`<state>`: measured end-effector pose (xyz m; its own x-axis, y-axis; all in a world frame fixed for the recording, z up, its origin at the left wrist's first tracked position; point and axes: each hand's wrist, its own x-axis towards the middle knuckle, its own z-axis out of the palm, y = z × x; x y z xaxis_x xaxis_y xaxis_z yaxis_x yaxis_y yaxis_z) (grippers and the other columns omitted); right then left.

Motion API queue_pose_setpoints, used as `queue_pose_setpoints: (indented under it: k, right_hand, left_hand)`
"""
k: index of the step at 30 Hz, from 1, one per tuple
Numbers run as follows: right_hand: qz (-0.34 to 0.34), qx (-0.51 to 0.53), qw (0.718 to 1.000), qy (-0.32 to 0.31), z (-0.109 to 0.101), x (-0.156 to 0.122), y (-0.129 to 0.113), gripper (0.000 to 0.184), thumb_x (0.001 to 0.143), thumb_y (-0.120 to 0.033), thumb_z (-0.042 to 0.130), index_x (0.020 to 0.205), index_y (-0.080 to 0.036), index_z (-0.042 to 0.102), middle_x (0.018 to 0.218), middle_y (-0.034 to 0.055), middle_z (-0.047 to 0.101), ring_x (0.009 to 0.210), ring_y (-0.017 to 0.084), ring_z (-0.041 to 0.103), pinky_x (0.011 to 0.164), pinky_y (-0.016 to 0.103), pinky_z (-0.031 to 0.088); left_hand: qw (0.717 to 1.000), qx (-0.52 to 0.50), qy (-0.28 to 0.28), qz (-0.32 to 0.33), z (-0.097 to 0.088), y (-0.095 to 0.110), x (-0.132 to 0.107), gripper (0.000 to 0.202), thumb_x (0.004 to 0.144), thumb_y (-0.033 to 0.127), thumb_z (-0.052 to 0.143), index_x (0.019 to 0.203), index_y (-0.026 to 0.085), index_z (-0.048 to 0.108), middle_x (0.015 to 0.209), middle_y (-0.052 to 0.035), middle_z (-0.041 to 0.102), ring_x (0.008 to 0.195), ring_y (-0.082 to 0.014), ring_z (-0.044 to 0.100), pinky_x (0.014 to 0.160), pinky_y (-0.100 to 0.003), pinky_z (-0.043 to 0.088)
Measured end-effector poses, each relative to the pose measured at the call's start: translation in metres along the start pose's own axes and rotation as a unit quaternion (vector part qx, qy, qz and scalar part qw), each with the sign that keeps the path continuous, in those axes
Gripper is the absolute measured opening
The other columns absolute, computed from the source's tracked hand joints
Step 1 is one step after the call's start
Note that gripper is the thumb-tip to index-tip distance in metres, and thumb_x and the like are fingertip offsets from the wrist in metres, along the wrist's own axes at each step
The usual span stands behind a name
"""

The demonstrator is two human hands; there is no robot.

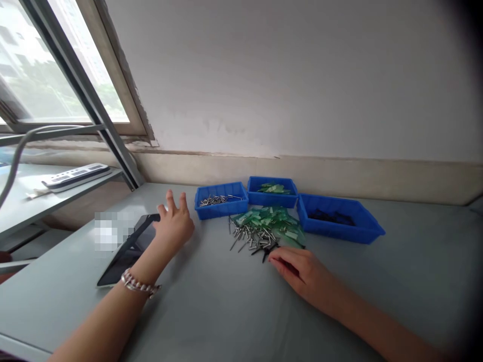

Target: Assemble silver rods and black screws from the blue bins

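My left hand [172,223] hovers with fingers spread over the top edge of a dark tablet [126,251] lying flat on the grey table [211,301]; a bracelet is on that wrist. My right hand [298,269] rests flat on the table, fingers stretched toward a mixed pile [264,229] of metal pins, green plastic pieces and small black parts. Its fingertips touch the pile's near edge. Neither hand holds anything.
Three blue bins stand behind the pile: the left bin [221,201] with metal pins, the middle bin [271,192] with green pieces, the right bin [339,218] with dark parts. A white power strip [75,176] lies on a side shelf under the window.
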<state>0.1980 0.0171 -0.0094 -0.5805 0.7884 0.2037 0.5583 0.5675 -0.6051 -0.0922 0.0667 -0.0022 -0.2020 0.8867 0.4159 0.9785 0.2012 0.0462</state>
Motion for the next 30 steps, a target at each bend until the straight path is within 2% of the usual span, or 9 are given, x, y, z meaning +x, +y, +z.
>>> queue_pose_setpoints:
  k: [2, 4, 10, 12, 16, 19, 24, 27, 30]
  right_hand:
    - [-0.003, -0.005, 1.000, 0.003, 0.000, 0.000, 0.000, 0.020, 0.091, -0.016, 0.040, 0.091, -0.021, 0.059, 0.084, 0.0018, 0.063, 0.075, 0.015, 0.056, 0.067, 0.027, 0.044]
    - [-0.005, -0.020, 1.000, 0.016, 0.001, 0.000, 0.002, 0.019, 0.090, -0.016, 0.040, 0.091, -0.020, 0.059, 0.085, 0.0026, 0.063, 0.076, 0.016, 0.057, 0.068, 0.028, 0.045]
    - [0.007, -0.142, 0.986, 0.082, 0.005, 0.001, 0.010, 0.019, 0.088, -0.015, 0.043, 0.097, -0.015, 0.060, 0.090, 0.0088, 0.058, 0.087, 0.022, 0.056, 0.077, 0.038, 0.047]
    - [0.021, -0.172, 0.981, 0.088, 0.006, 0.001, 0.014, 0.020, 0.088, -0.015, 0.044, 0.099, -0.015, 0.060, 0.092, 0.0096, 0.056, 0.088, 0.023, 0.056, 0.077, 0.040, 0.048]
    - [0.027, -0.180, 0.979, 0.090, 0.008, 0.000, 0.019, 0.020, 0.087, -0.015, 0.044, 0.100, -0.016, 0.059, 0.093, 0.0087, 0.053, 0.083, 0.021, 0.056, 0.074, 0.038, 0.050]
    - [0.017, -0.183, 0.978, 0.098, 0.009, 0.000, 0.020, 0.019, 0.087, -0.015, 0.044, 0.098, -0.017, 0.059, 0.091, 0.0082, 0.052, 0.082, 0.020, 0.056, 0.073, 0.037, 0.050]
    - [0.046, -0.226, 0.966, 0.115, 0.010, 0.002, 0.022, 0.017, 0.085, -0.017, 0.048, 0.097, -0.015, 0.060, 0.090, 0.0094, 0.052, 0.086, 0.024, 0.055, 0.072, 0.040, 0.050]
    - [0.065, -0.212, 0.971, 0.093, 0.011, 0.003, 0.021, 0.017, 0.086, -0.016, 0.047, 0.097, -0.015, 0.060, 0.089, 0.0088, 0.052, 0.083, 0.023, 0.056, 0.072, 0.039, 0.050]
    - [0.060, -0.177, 0.980, 0.075, 0.011, 0.003, 0.019, 0.018, 0.087, -0.013, 0.046, 0.094, -0.016, 0.061, 0.089, 0.0076, 0.053, 0.081, 0.021, 0.056, 0.073, 0.037, 0.050]
  left_hand:
    - [0.999, 0.036, 0.018, -0.006, -0.012, 0.010, -0.003, 0.056, 0.075, 0.015, 0.042, 0.130, 0.009, 0.035, 0.139, -0.0261, 0.023, 0.112, -0.0469, 0.038, 0.070, -0.059, 0.044]
    - [0.997, 0.053, 0.048, 0.038, -0.024, 0.023, -0.009, 0.053, 0.076, 0.014, 0.042, 0.128, 0.007, 0.036, 0.136, -0.0253, 0.026, 0.111, -0.0420, 0.040, 0.076, -0.057, 0.042]
    - [0.972, 0.000, 0.055, 0.230, -0.029, 0.055, -0.040, 0.043, 0.077, 0.012, 0.044, 0.120, 0.011, 0.043, 0.128, -0.0202, 0.037, 0.106, -0.0333, 0.043, 0.079, -0.048, 0.041]
    - [0.971, -0.014, 0.039, 0.236, -0.025, 0.057, -0.045, 0.042, 0.077, 0.013, 0.045, 0.119, 0.012, 0.043, 0.127, -0.0195, 0.039, 0.105, -0.0330, 0.044, 0.077, -0.047, 0.042]
    - [0.983, -0.023, 0.041, 0.175, -0.021, 0.049, -0.038, 0.041, 0.077, 0.014, 0.048, 0.117, 0.010, 0.043, 0.125, -0.0215, 0.037, 0.101, -0.0343, 0.044, 0.073, -0.049, 0.044]
    - [0.968, -0.084, 0.048, 0.231, -0.024, 0.045, -0.030, 0.031, 0.080, 0.012, 0.045, 0.111, 0.012, 0.046, 0.118, -0.0184, 0.041, 0.098, -0.0297, 0.045, 0.076, -0.046, 0.044]
    - [0.905, -0.198, -0.068, 0.371, -0.028, 0.058, -0.044, 0.018, 0.086, 0.015, 0.040, 0.102, 0.017, 0.048, 0.100, -0.0093, 0.050, 0.090, -0.0223, 0.047, 0.077, -0.038, 0.044]
    - [0.877, -0.217, -0.140, 0.406, -0.022, 0.067, -0.057, 0.016, 0.087, 0.020, 0.043, 0.102, 0.019, 0.048, 0.096, -0.0071, 0.051, 0.089, -0.0222, 0.049, 0.075, -0.036, 0.043]
    - [0.869, -0.215, -0.162, 0.416, -0.017, 0.071, -0.062, 0.015, 0.086, 0.019, 0.045, 0.100, 0.019, 0.050, 0.093, -0.0060, 0.053, 0.088, -0.0229, 0.050, 0.075, -0.037, 0.041]
